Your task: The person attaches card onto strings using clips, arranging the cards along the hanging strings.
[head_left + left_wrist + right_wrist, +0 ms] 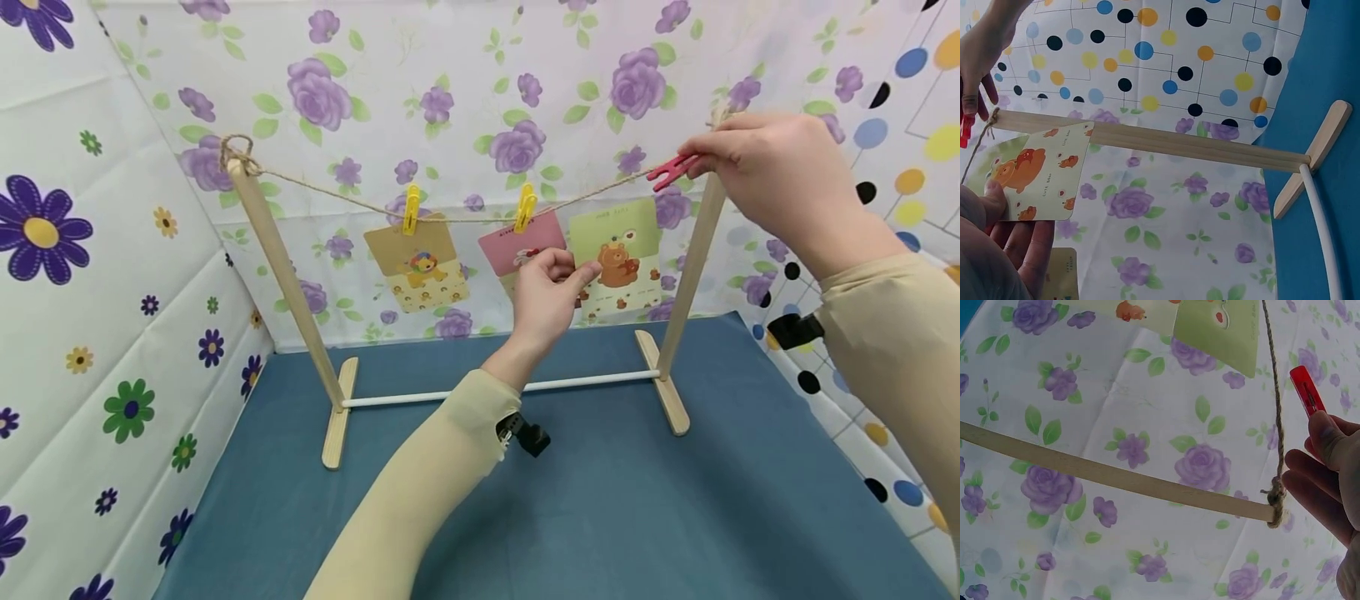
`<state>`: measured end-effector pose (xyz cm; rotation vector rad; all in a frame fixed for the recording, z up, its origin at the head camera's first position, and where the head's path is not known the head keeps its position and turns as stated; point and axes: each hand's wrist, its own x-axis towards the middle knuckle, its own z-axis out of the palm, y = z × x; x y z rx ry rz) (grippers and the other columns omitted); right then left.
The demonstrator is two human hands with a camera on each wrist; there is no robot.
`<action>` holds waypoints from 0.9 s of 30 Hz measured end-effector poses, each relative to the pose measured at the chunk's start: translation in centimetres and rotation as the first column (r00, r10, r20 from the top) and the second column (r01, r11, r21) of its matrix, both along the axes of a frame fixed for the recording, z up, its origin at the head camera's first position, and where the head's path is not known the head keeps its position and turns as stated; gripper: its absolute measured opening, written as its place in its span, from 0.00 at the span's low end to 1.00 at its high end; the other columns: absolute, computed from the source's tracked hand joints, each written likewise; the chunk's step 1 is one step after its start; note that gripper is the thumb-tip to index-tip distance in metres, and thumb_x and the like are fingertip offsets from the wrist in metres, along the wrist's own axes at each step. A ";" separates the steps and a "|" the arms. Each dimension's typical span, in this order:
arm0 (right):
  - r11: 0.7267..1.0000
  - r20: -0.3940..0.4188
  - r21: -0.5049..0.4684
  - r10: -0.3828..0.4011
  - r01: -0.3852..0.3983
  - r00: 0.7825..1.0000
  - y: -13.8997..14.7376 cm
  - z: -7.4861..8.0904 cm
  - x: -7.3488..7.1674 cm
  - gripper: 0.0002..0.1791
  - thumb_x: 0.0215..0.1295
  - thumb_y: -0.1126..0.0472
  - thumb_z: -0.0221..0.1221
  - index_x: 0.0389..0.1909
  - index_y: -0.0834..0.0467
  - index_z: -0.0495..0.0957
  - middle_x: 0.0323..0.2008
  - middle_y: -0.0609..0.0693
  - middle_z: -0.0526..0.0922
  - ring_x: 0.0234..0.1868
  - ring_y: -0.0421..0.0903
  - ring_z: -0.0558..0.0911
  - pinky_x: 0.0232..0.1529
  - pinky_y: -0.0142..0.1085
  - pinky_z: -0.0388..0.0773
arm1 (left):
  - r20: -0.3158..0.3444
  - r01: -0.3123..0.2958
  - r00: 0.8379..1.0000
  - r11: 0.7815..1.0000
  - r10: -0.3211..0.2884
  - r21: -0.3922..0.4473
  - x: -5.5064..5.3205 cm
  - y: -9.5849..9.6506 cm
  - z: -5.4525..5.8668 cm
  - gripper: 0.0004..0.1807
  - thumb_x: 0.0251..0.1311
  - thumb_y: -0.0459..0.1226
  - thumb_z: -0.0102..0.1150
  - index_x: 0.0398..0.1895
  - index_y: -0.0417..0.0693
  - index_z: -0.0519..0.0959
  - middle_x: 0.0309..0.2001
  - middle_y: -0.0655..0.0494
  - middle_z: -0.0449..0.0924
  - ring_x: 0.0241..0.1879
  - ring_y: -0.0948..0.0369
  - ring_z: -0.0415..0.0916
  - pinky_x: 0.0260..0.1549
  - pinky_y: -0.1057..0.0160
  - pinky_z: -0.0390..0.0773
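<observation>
My left hand [551,292] pinches the left edge of a green bear card [617,258] between thumb and fingers, just under the twine [330,190]. In the left wrist view the thumb lies on the front of that card [1041,172], fingers behind. Up at the right, my right hand [787,175] pinches a red clothespin [671,171] near the twine's right end. The right wrist view shows the red clothespin [1307,390] beside the twine, apart from the card. A yellow clothespin [411,208] holds a lion card [420,271]; another yellow clothespin [526,208] holds a pink card [506,248], partly behind my left hand.
The twine hangs between a left wooden post [285,283] and a right wooden post [692,275]. Wooden feet and a white crossbar [592,382] stand on the blue tabletop [600,500]. A flowered cloth [465,83] hangs close behind; patterned cloths flank both sides.
</observation>
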<state>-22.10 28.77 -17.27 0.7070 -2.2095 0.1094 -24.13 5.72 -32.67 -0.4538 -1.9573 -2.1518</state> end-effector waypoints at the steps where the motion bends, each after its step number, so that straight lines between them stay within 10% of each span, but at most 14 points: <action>1: 1.000 0.015 0.002 -0.012 0.012 1.000 -0.1 0.2 -0.1 0.10 0.72 0.71 0.67 0.50 0.68 0.89 0.43 0.65 0.90 0.44 0.65 0.87 0.42 0.59 0.84 | 0.002 -0.001 1.000 1.000 0.001 0.002 0.0 0.1 0.1 0.09 0.67 0.35 0.74 0.38 0.42 0.81 0.34 0.54 0.89 0.33 0.61 0.85 0.28 0.63 0.80; 27: 0.942 0.201 0.283 -0.244 0.182 0.949 -3.0 3.8 -1.1 0.11 0.73 0.65 0.68 0.52 0.64 0.89 0.42 0.63 0.88 0.38 0.64 0.86 0.39 0.60 0.84 | 0.011 -0.036 0.999 0.999 0.037 -0.040 -0.5 1.7 1.4 0.09 0.67 0.37 0.75 0.37 0.44 0.82 0.31 0.59 0.87 0.30 0.63 0.82 0.27 0.65 0.78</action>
